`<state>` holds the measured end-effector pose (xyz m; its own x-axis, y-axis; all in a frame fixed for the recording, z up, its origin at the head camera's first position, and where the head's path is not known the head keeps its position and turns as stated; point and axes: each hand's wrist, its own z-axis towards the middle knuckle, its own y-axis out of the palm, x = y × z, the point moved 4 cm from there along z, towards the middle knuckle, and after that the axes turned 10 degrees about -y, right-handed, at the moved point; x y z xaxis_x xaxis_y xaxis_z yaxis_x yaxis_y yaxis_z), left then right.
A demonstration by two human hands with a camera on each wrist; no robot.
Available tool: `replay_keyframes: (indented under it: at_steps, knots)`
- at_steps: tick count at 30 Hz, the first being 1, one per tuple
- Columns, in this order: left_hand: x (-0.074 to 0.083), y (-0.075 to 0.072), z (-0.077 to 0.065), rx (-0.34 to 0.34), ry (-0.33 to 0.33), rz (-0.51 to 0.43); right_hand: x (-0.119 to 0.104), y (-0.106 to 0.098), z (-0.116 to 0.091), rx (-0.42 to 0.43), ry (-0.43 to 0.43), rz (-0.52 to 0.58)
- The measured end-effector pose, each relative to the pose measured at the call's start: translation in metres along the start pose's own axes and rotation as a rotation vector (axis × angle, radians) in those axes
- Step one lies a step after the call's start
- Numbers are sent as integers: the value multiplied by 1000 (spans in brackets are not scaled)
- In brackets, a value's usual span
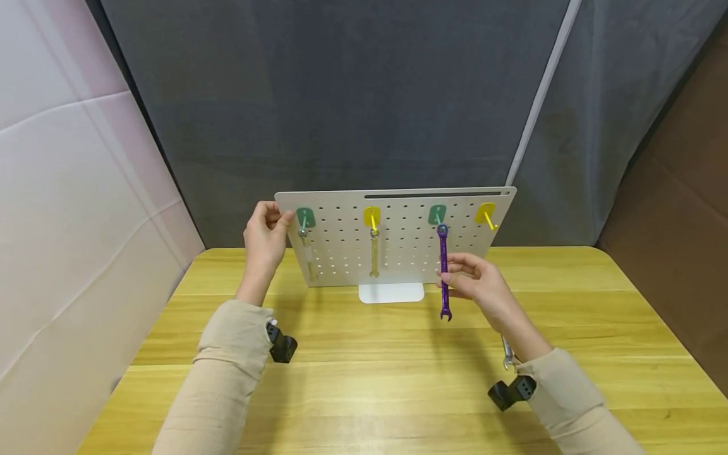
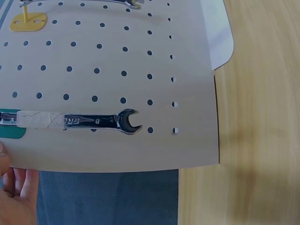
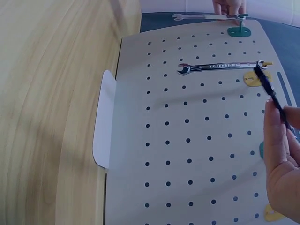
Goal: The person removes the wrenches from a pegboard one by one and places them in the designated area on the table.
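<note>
My left hand (image 1: 266, 237) grips the upper left edge of a white pegboard (image 1: 406, 265), thumb in front and fingers behind. My right hand (image 1: 480, 284) pinches the shaft of a purple combination wrench (image 1: 443, 249) between thumb and fingers. The wrench points down, its ring end right at the green hook (image 1: 437, 213) third from the left. On the left green hook hangs a silver wrench (image 2: 93, 122) with a pale wrap round its shaft. Another silver wrench (image 3: 218, 67) hangs from the yellow hook (image 1: 372, 216) beside it. The far right yellow hook (image 1: 486, 215) bears nothing.
The pegboard stands on a white foot (image 1: 391, 293) on the wooden table (image 1: 364, 366). One more silver wrench (image 1: 507, 355) lies on the table, partly hidden by my right forearm. A dark grey curtain (image 1: 341, 95) hangs behind the board.
</note>
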<state>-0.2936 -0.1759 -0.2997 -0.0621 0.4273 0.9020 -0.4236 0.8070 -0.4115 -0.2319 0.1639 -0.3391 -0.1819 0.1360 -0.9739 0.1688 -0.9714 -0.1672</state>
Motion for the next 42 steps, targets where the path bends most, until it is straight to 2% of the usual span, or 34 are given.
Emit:
replay_keyframes:
  at_steps: [8,15,24,33,42]
  knots:
    - [0,0,1,2,-4,2,-7,-1,-1,24,-56,20]
    - [-1,1,1,6,3,-2,0,-9,-3,53,-59,3]
    - [-1,1,1,15,6,0,26,-28,-7,86,0,-73]
    - [-1,0,1,8,0,0,61,-58,-11,90,83,-137]
    - [0,1,0,-5,-5,-9,90,-89,-18,64,183,-79]
